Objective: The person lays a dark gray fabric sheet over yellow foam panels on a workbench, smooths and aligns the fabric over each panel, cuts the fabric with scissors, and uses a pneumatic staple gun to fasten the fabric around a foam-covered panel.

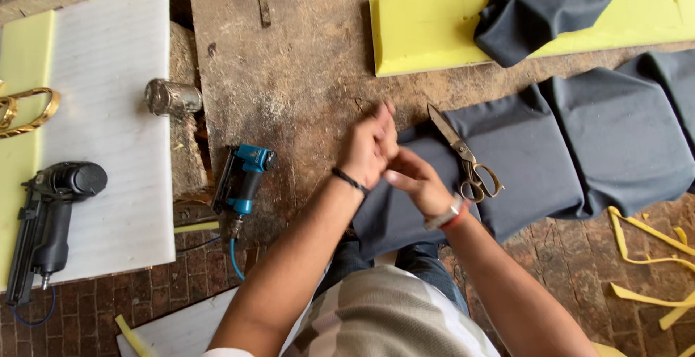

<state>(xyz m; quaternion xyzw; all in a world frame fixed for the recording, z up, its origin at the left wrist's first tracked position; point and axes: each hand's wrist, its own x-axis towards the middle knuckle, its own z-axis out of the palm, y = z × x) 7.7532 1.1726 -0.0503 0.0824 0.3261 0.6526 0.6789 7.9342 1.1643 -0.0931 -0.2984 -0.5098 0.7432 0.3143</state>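
Worn wooden workbench (304,74) fills most of the view, brick floor (572,255) below it. Dark grey fabric (579,147) is spread across the right half of the bench, near edge hanging over toward the person. Yellow foam slab (427,27) lies at top right, with a second piece of grey cloth (543,2) draped over it. White board (108,111) on the left, resting on another yellow foam sheet (25,60). Black pneumatic stapler (47,219) lies on that board's near corner; blue pneumatic stapler (242,179) sits at the bench edge between board and hands, hose running down. Metal scissors (467,158) lie on the fabric just right of the hands, blades closed, pointing away. Small metal can (172,98) on its side by the board's edge. Yellow foam offcuts (644,263) on the floor, right. Left hand (369,147) and right hand (416,183) are pressed together over the fabric's left edge, fingers curled; can't tell whether they pinch the cloth or anything small. Black band on left wrist, watch on right.
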